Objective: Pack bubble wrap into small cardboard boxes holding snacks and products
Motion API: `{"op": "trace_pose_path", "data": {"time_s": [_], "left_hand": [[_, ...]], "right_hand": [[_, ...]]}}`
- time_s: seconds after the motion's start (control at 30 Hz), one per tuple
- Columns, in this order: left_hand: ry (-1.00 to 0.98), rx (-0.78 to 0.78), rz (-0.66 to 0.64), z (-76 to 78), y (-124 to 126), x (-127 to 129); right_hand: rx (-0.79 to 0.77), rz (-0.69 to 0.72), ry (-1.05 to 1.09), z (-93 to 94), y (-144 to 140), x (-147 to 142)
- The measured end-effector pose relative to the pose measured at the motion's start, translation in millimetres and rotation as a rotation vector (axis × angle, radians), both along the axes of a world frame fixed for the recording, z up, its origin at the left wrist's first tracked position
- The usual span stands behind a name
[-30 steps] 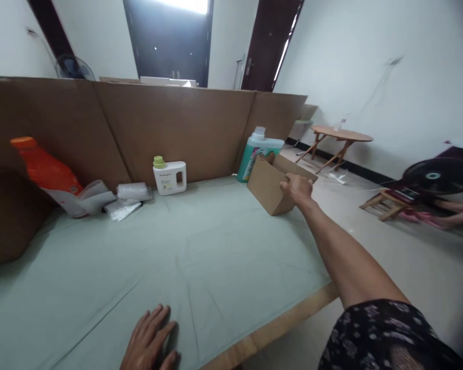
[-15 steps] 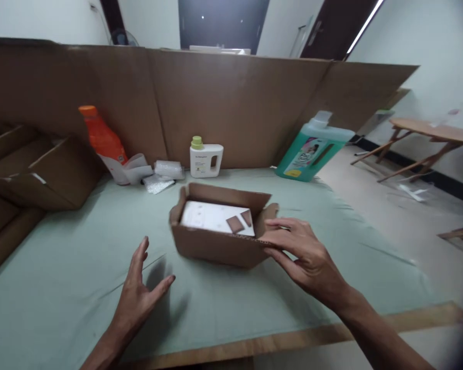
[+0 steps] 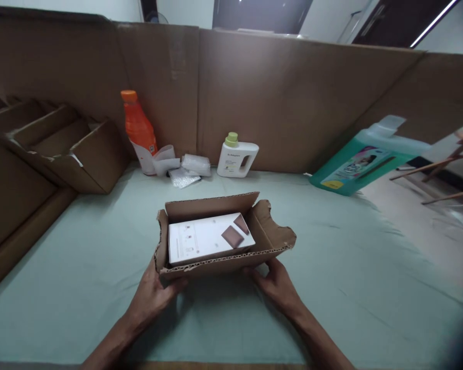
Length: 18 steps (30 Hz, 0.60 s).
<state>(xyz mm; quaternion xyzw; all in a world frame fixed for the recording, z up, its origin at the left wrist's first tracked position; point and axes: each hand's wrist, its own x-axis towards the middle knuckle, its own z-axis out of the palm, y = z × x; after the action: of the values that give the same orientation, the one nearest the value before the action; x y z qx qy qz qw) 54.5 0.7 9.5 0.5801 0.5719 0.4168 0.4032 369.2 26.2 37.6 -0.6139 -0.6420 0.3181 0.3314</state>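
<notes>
Between my hands is an open-topped cardboard box (image 3: 224, 264) with rough-cut edges and a curved notch in its right end. A white carton (image 3: 198, 241) printed with brown squares lies inside it, nearer the left end. My left hand (image 3: 152, 290) grips the box's near left corner, thumb along the front and the other fingers partly hidden behind the left end. My right hand (image 3: 275, 288) holds the box low at the front right, its fingertips partly hidden under it.
Along the upright cardboard panel (image 3: 293, 103) stand an orange bottle (image 3: 141, 126), clear plastic wrap (image 3: 196, 164), a small white jug (image 3: 235, 159) with a green cap, and a large green jug (image 3: 358, 159). Divided cardboard boxes (image 3: 96, 159) stand at the left. Pale green cloth (image 3: 351, 277) covers the table.
My left hand has come in from beside the box and taken its left end. My right hand has shifted from the right rim to the lower front. The view has turned left.
</notes>
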Motion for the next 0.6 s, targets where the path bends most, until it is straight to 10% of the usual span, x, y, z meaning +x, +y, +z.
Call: {"op": "trace_pose_path", "data": {"time_s": [0.2,0.4,0.6], "left_hand": [[-0.052,0.109,-0.062,3.0,30,-5],[0.069,0.139,-0.078,-14.8,34,-15],[0.160,0.140,-0.057,-30.2,22,-20]], "right_hand": [[0.046,-0.112,-0.030,-8.2,5,-15],[0.015,0.034,-0.044,-7.1,15,29],[0.008,0.101,0.106,44.0,127,44]]}}
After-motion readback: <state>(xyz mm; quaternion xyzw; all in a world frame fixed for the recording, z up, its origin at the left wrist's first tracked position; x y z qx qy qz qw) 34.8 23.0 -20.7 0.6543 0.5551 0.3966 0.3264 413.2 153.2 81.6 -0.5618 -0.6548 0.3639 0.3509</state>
